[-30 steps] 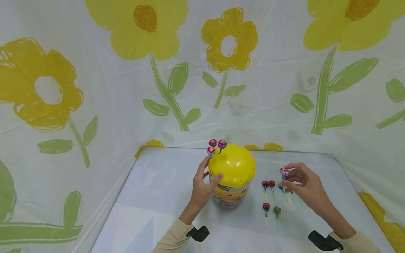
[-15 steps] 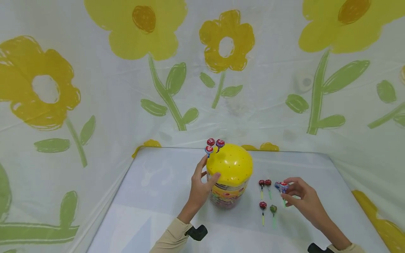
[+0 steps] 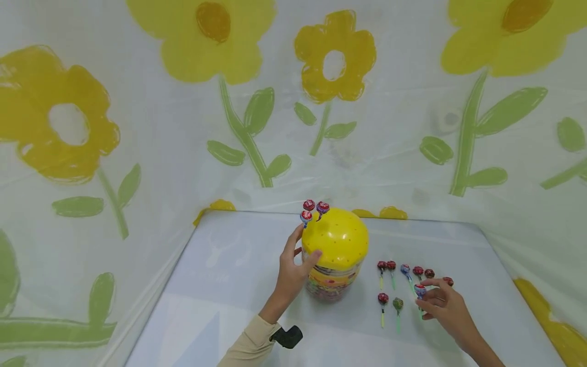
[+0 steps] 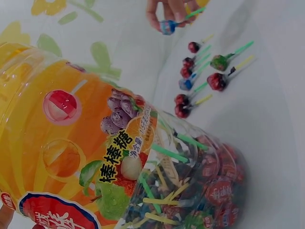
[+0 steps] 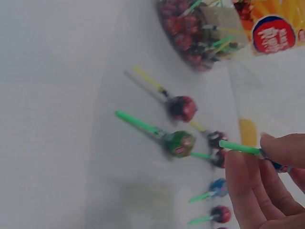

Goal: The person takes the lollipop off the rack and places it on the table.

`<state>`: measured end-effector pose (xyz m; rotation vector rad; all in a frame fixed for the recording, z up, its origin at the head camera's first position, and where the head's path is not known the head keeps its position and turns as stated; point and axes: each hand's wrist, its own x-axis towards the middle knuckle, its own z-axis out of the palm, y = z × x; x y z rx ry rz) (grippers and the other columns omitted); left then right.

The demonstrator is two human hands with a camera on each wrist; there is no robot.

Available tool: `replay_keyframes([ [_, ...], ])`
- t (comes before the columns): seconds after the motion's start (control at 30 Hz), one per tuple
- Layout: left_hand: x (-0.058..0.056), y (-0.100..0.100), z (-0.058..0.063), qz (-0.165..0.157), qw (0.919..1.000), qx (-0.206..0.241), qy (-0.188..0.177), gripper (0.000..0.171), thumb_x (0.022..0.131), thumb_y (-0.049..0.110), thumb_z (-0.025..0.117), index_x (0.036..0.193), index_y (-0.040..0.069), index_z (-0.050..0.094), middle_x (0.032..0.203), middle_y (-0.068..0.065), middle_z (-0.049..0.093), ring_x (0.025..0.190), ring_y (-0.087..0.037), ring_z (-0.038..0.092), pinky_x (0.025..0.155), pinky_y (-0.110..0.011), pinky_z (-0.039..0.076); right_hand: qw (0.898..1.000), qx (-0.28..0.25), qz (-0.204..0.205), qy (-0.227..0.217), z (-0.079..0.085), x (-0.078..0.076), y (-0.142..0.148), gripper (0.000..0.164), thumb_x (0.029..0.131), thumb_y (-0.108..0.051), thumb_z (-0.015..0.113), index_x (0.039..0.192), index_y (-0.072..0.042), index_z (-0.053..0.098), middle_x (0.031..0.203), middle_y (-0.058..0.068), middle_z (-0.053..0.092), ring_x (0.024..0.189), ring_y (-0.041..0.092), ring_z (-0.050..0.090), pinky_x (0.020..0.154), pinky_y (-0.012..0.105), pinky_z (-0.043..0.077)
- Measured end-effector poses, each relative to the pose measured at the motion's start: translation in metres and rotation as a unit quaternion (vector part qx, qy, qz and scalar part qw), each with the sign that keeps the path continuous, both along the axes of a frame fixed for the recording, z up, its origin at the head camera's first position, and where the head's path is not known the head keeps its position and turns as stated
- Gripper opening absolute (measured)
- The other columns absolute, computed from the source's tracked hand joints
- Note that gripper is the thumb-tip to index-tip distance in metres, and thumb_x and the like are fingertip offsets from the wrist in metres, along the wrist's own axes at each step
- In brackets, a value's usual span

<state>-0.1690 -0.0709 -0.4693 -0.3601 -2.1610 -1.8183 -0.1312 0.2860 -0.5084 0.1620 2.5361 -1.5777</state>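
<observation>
A clear plastic jar with a domed yellow lid [image 3: 341, 239] stands upright on the table, and my left hand [image 3: 291, 275] grips its left side, thumb toward me. Through its wall in the left wrist view, many wrapped lollipops [image 4: 176, 191] show below the orange label [image 4: 71, 143]. Three lollipops [image 3: 323, 208] stick up from the lid's far left edge. My right hand [image 3: 449, 308] pinches a blue-and-red wrapped lollipop [image 3: 419, 290] by thumb and fingers just above the table, its green stick [image 5: 238, 147] pointing out. Close by lies a green-wrapped lollipop [image 3: 398, 304].
Right of the jar, several lollipops form a back row, from a red one [image 3: 382, 265] through a blue one [image 3: 405, 269] to a red one [image 3: 448, 281] by my right hand. A red one [image 3: 383, 298] lies nearer me. Behind the table [image 3: 220, 285] hangs a flowered curtain [image 3: 390, 127].
My right hand, with its lollipop, has moved down and toward me, away from the back row, uncovering lollipops there. My left hand still holds the jar in place.
</observation>
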Motion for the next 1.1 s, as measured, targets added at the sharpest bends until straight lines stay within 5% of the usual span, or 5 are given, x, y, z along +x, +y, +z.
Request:
replay_keyframes([
  [0.2,0.002,-0.001,0.001,0.009,0.9999,-0.005,-0.005,0.067,0.089,0.033,0.063,0.147,0.021,0.031,0.148,0.003,0.036,0.132,-0.02,0.034,0.099,-0.05,0.039,0.998,0.018,-0.022,-0.057,-0.026,0.001,0.005,0.051,0.084,-0.006,0.068,0.127,0.002,0.042,0.086,0.01,0.062,0.073,0.025,0.066,0.06,0.034,0.056],
  [0.57,0.003,0.0,0.0,0.018,0.9996,-0.021,-0.004,0.067,0.089,0.036,0.062,0.147,0.021,0.031,0.147,0.003,0.037,0.132,-0.02,0.035,0.098,-0.05,0.04,0.99,0.116,-0.013,-0.078,-0.063,0.008,0.0,0.046,0.078,-0.003,0.071,0.118,0.004,0.048,0.078,0.005,0.059,0.061,0.017,0.057,0.052,0.03,0.05],
  [1.1,0.001,0.001,0.0,0.018,0.9996,-0.02,-0.004,0.067,0.089,0.035,0.063,0.146,0.023,0.032,0.146,0.006,0.037,0.131,-0.017,0.035,0.098,-0.047,0.041,0.987,0.16,-0.009,-0.023,-0.043,0.004,0.0,0.033,0.079,-0.005,0.07,0.107,0.005,0.056,0.076,0.005,0.059,0.063,0.017,0.057,0.049,0.028,0.049],
])
